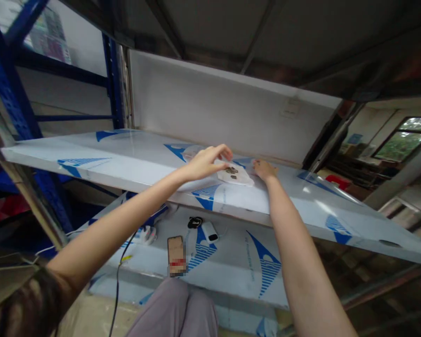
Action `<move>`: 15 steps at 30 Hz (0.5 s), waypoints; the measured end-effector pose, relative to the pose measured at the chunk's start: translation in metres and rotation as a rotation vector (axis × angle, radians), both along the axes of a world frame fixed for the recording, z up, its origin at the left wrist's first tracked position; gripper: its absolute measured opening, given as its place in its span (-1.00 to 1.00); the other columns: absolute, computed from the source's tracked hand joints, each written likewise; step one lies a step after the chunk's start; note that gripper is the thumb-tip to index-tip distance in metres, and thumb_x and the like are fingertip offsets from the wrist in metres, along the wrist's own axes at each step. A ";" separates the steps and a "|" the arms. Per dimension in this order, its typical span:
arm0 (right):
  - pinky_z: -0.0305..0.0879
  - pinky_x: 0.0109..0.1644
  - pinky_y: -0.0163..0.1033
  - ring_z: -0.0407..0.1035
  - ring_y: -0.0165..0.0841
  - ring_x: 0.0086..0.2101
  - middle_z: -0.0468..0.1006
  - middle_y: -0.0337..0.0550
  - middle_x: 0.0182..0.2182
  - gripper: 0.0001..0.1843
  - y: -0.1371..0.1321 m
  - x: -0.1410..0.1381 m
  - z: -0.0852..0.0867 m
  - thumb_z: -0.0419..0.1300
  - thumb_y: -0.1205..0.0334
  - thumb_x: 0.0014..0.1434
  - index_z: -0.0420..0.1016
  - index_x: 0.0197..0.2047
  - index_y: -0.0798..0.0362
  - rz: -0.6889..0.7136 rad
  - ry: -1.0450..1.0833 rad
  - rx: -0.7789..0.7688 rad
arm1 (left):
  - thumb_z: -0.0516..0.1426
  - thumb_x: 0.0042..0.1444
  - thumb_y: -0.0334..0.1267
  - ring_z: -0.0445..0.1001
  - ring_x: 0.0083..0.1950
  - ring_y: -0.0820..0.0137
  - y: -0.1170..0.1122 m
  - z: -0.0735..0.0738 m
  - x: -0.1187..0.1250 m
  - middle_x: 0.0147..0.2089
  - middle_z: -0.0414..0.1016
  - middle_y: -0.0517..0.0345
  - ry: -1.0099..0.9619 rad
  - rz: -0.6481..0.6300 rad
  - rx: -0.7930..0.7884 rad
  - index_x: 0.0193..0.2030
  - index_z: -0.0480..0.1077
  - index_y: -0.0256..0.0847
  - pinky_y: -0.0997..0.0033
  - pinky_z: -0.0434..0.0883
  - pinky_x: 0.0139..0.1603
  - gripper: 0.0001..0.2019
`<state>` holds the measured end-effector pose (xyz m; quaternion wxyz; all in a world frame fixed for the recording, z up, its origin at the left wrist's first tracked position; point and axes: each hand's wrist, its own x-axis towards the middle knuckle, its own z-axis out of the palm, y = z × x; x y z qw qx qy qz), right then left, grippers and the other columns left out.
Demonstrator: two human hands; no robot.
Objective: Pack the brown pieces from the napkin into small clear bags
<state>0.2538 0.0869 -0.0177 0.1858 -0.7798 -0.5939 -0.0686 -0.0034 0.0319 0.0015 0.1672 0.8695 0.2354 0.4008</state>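
Observation:
A small white sheet [243,177] lies on the upper shelf, with several small dark flat pieces [233,177] on it; their kind is too small to make out. Over the sheet's left side hovers my left hand [208,163], its fingers bent and the thumb apart from them, with nothing visible between. To the right of the sheet, my right hand [265,169] is low at the shelf surface. Its fingers point away from me and are partly hidden, so their grip does not show.
The upper shelf [140,157] has film with blue markings. On the lower shelf are a phone [176,250], a white device [209,232], a coiled black cable [195,222] and white plugs [148,235]. Blue rack posts [16,89] stand left; a dark shelf underside [224,37] hangs overhead.

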 end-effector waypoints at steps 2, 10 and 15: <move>0.02 0.19 0.21 0.33 -0.03 0.10 0.47 0.16 0.08 -0.54 -0.003 -0.003 0.002 -0.14 0.17 0.34 0.45 0.11 0.10 -0.033 0.022 -0.027 | 0.09 0.11 -0.36 0.43 0.03 0.25 0.054 0.002 -0.009 0.00 0.50 -0.08 0.275 0.271 0.085 -0.09 0.44 -0.28 0.28 0.31 0.08 -0.77; 0.05 0.21 0.13 0.31 -0.07 0.13 0.47 0.11 0.09 -0.54 -0.007 -0.008 0.007 -0.12 0.15 0.33 0.46 0.12 0.06 -0.027 0.012 -0.073 | 0.15 0.06 -0.30 0.50 -0.31 0.38 0.120 0.000 -0.026 -0.36 0.60 0.07 0.721 0.394 0.150 -0.30 0.57 -0.19 0.54 0.28 -0.29 -0.85; -0.01 0.24 0.15 0.29 -0.05 0.14 0.46 0.13 0.10 -0.53 -0.007 -0.009 0.008 -0.12 0.15 0.33 0.46 0.12 0.11 -0.007 0.013 -0.098 | 0.17 0.04 -0.27 0.46 -0.40 0.40 0.124 0.000 -0.023 -0.40 0.59 0.10 0.782 0.316 0.154 -0.39 0.56 -0.20 0.53 0.20 -0.42 -0.87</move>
